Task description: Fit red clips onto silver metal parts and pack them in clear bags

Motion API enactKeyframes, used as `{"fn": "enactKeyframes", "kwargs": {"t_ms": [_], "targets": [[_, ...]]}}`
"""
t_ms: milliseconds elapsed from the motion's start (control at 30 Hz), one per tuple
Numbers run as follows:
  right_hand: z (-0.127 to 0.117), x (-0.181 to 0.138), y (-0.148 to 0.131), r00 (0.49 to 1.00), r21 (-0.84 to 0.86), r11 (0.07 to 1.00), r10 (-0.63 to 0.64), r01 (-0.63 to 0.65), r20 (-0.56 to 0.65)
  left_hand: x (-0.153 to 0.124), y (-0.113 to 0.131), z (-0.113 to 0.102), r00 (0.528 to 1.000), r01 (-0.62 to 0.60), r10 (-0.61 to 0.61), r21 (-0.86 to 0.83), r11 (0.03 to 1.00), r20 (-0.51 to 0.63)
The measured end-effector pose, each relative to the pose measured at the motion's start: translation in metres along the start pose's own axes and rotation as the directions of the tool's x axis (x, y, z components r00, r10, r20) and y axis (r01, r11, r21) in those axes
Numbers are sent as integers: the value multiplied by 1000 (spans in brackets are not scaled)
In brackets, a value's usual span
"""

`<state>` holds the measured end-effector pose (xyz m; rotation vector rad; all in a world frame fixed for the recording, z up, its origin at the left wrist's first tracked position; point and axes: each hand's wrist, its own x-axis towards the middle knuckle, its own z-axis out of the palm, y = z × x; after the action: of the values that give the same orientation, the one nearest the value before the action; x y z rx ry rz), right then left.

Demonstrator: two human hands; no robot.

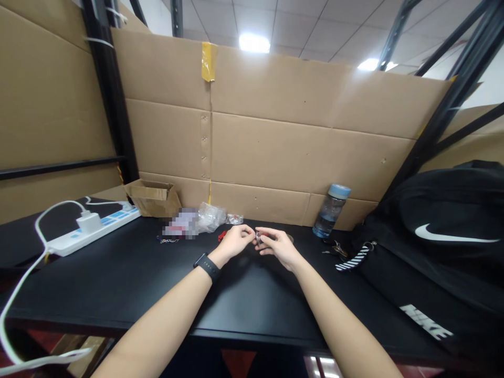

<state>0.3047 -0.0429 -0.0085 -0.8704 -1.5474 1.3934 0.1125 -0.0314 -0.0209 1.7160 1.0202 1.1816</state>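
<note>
Above the black table (157, 283), my two hands meet at the fingertips. My right hand (280, 247) pinches a small shiny, silvery piece (258, 238) between thumb and fingers; its exact kind is too small to tell. My left hand (235, 241), with a dark watch on the wrist, is closed in a pinch right beside that piece. What its fingertips grip, if anything, I cannot make out. A small red item (221, 237) lies just left of my left hand, partly hidden by it.
Clear plastic bags (211, 217) and an open cardboard box (155, 199) stand at the back left, near a white power strip (98, 231). At the right are a water bottle (331, 212), keys (337, 249) and a black backpack (444, 257). Cardboard walls (275, 147) enclose the table.
</note>
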Motion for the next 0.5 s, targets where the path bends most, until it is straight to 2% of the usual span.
{"fn": "enactKeyframes", "kwargs": {"t_ms": [200, 300, 367, 433, 500], "targets": [[0, -1, 1, 995, -114, 989, -84, 91, 59, 2, 3, -3, 1000, -3, 1, 89, 996, 13], [-3, 0, 4, 995, -145, 985, -87, 92, 39, 3, 9, -18, 997, -2, 24, 301, 954, -69], [-5, 2, 4, 997, -156, 985, -78, 78, 12, 2, 11, -39, 970, 54, 82, 531, 846, -229], [-8, 2, 4, 997, -167, 983, -72, 70, -3, -1, 7, -66, 911, 178, 159, 708, 683, -381], [-10, 1, 3, 997, -173, 983, -72, 69, -10, -6, -2, -93, 881, 284, 175, 785, 550, -441]]}}
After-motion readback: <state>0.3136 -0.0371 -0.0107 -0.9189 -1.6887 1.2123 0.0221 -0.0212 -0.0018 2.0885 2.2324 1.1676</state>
